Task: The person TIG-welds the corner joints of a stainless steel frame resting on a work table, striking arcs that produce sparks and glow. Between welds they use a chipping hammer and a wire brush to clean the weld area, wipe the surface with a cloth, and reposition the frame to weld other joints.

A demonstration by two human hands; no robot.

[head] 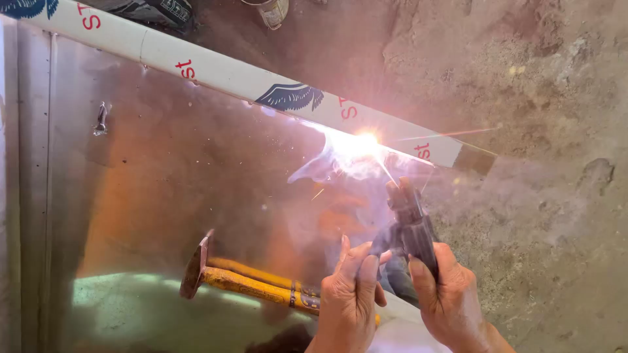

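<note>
My right hand (450, 294) grips a dark welding electrode holder (409, 222) that points up toward a bright arc (366, 140). My left hand (350, 294) closes on the holder's lower left side. The arc burns where a shiny steel sheet (183, 170) meets a white-wrapped metal bar (229, 68) along the sheet's far edge. Sparks and white smoke spread around the arc. The electrode rod itself is lost in the glare.
A chipping hammer (252, 284) with a yellow handle lies on the sheet, left of my hands. A small latch (101, 119) sits on the sheet at upper left. Rough concrete floor (543, 85) lies to the right. A tin can (273, 12) stands at the top.
</note>
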